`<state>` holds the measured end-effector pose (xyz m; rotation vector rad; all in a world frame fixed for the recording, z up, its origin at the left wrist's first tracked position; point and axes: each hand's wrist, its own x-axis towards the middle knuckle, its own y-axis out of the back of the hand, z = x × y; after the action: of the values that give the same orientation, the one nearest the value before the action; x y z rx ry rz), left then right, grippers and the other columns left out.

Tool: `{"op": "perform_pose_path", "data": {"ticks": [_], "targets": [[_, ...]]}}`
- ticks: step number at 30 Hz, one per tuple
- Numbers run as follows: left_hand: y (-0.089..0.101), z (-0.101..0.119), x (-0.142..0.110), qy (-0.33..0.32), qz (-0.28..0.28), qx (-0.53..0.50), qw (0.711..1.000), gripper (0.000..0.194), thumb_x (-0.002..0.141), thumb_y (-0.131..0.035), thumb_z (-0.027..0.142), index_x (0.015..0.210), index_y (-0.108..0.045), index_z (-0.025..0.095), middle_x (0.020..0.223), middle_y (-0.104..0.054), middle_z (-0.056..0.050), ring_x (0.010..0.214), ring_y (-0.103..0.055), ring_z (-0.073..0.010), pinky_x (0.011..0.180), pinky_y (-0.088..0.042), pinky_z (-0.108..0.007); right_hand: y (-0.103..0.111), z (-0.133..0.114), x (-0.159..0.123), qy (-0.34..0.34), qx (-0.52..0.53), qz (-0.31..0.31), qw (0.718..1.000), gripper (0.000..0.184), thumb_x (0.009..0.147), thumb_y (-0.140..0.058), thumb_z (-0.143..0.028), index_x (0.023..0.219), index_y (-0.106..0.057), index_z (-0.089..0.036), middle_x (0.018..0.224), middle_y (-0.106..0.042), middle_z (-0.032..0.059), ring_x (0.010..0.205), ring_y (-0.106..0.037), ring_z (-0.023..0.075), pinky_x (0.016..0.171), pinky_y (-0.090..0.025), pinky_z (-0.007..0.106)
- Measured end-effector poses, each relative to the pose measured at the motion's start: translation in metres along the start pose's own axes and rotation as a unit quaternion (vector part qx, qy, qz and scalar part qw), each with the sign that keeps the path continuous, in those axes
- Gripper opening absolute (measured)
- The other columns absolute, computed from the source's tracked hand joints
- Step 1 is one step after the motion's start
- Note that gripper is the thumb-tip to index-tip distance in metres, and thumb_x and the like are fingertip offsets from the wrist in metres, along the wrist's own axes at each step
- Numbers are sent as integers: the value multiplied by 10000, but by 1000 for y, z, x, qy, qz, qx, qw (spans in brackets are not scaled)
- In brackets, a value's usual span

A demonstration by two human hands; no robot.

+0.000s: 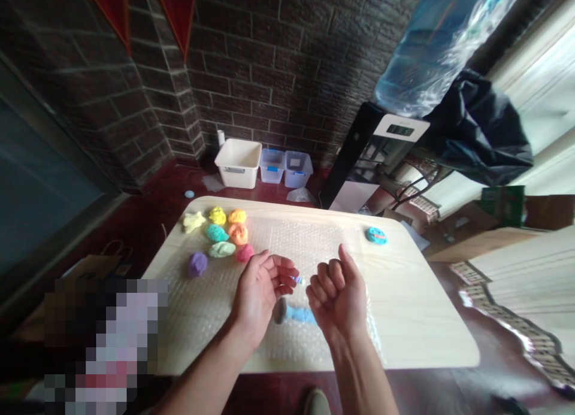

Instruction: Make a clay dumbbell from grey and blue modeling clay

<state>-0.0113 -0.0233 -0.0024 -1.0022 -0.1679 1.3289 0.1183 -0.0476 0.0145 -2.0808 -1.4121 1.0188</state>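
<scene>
My left hand (263, 292) hangs palm-up over bubble wrap (287, 238) with its fingers curled, and my right hand (336, 292) is closed into a loose fist beside it. Between them, by my left fingertips, floats a tiny blue-and-white bit (297, 279); I cannot tell if it is held. Below lie a blue clay strip (303, 315) and a grey lump (280, 311). Farther left sit several coloured clay lumps, including a purple one (197, 263) and a pink one (245, 253). A teal clay disc (376, 235) rests on the light wood table (417, 295).
A white plastic bin (237, 162) and two transparent boxes (272, 166) stand on the dark red floor beyond the table, against a brick wall (278, 44). To the right stands a black water dispenser (372, 151). A pixelated patch (103, 343) covers the lower left.
</scene>
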Motion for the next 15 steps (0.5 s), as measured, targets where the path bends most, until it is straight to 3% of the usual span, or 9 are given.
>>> {"op": "perform_pose_path", "data": {"ticks": [2,5,7,8,10,12,14,15], "targets": [[-1,0,-1,4,-10,-2,1000,378,964,-553,388,808,-743,101,790,-747,-120,675,-674,-197,643,-531,-287,3,6,0,65,-56,2,996,674,987,-645,-589,487,-372,-229,434,-286,-89,368,-162,75,351,-157,241],[-5,-1,-5,30,-31,-30,999,320,970,-603,373,888,-760,106,853,-765,-122,763,-714,-225,714,-568,-318,4,17,-5,198,-218,-28,955,534,1058,-520,-600,705,-631,-215,645,-581,-5,554,-518,138,493,-405,261],[-6,-1,-6,65,-45,-71,994,341,988,-625,431,913,-755,124,862,-764,-112,779,-720,-232,752,-577,-336,2,22,-11,257,-383,-86,883,507,1104,-397,-596,986,-725,-228,927,-724,64,851,-672,225,743,-539,372],[-7,-1,-6,82,-48,-92,991,378,995,-626,481,917,-749,132,856,-761,-106,769,-719,-232,761,-578,-344,0,25,-14,277,-470,-123,829,504,1115,-364,-581,1128,-728,-234,1061,-745,92,980,-684,268,875,-537,454],[-6,-1,-4,98,-39,-129,986,471,1004,-598,583,927,-739,140,843,-755,-99,752,-723,-238,762,-581,-357,-3,28,-18,302,-602,-189,715,499,1126,-351,-533,1367,-669,-233,1295,-731,134,1187,-650,343,1084,-421,608],[-3,1,-1,93,-11,-144,985,513,1006,-579,626,927,-729,141,819,-747,-87,728,-724,-233,738,-583,-353,-5,29,-21,320,-661,-228,640,509,1129,-371,-489,1513,-581,-230,1452,-687,140,1388,-554,398,1212,-228,696],[0,2,3,73,27,-134,988,461,979,-652,595,854,-698,154,734,-708,-42,621,-677,-179,627,-549,-289,-4,29,-22,337,-657,-239,630,522,1131,-377,-484,1578,-524,-257,1528,-656,106,1537,-424,403,1269,-75,702],[2,3,3,63,42,-121,990,429,949,-710,562,797,-670,163,678,-674,-15,551,-624,-142,551,-501,-247,-3,28,-22,347,-638,-230,648,520,1132,-376,-495,1580,-525,-277,1537,-653,87,1566,-394,392,1281,-56,689]]}}
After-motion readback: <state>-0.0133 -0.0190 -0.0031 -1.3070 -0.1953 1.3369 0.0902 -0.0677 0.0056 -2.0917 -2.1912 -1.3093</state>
